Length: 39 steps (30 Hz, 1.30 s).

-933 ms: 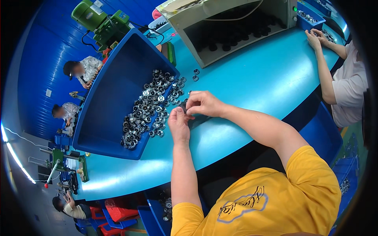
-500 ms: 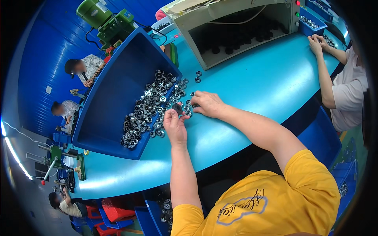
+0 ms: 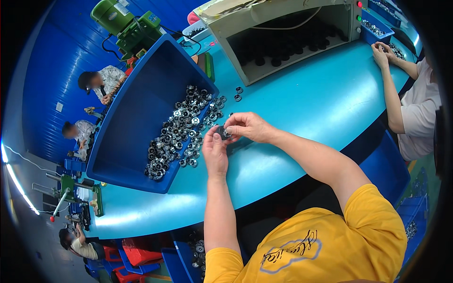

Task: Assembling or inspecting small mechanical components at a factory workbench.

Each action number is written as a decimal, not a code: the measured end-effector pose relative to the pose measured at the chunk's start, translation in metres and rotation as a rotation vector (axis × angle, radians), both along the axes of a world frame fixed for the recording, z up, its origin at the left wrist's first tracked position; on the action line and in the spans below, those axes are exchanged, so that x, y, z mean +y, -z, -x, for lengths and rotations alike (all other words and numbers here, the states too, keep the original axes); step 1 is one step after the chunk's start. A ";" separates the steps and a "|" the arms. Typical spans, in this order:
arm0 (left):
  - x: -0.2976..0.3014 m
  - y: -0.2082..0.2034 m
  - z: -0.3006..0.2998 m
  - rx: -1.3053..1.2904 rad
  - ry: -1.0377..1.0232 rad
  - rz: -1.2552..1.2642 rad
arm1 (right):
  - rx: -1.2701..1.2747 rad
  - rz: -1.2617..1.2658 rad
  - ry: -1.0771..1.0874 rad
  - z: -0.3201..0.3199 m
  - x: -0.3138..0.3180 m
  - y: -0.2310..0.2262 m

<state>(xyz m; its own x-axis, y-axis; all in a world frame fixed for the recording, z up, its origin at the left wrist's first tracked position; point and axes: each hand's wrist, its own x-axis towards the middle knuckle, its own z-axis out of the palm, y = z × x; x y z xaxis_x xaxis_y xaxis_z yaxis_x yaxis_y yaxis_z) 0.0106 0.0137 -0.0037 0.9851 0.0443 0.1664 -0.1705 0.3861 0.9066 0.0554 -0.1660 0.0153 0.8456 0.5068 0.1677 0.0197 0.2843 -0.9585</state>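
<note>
Bench (image 3: 302, 106) under both hands. Bin (image 3: 127, 118) left of them, cabinet (image 3: 230, 52) ahead. Left hand (image 3: 216, 153) half closed, thumb and fingers pinching dark disc (image 3: 221, 131). Right hand (image 3: 250, 126) curled, fingertips at disc's right side; can't tell if they grip anything else. Disc sits between hands. Metal parts (image 3: 194, 134) left of hands, in and beside bin.

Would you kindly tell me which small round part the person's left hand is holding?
The dark round part, pinched by the left hand with the right hand against it; the shiny round parts lie loose in and beside the blue bin.
</note>
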 end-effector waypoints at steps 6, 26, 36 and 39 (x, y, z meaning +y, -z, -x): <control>-0.001 0.000 0.003 0.008 0.026 -0.031 | -0.267 0.166 0.186 0.010 -0.001 -0.011; -0.009 -0.002 0.008 -0.142 -0.136 -0.316 | 0.016 0.119 -0.070 0.002 0.001 0.002; -0.011 0.002 0.010 -0.218 -0.418 -0.632 | -0.252 0.131 0.174 0.022 0.013 0.000; -0.013 0.002 0.009 -0.207 -0.414 -0.561 | -0.255 0.130 0.197 0.023 0.015 0.001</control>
<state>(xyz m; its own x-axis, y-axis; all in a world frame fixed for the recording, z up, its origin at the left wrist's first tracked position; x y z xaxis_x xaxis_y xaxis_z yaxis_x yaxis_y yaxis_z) 0.0012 0.0012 -0.0054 0.8518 0.2604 0.4546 -0.3911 -0.2612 0.8825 0.0324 -0.1510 0.0139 0.8684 0.3694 0.3308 0.3055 0.1269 -0.9437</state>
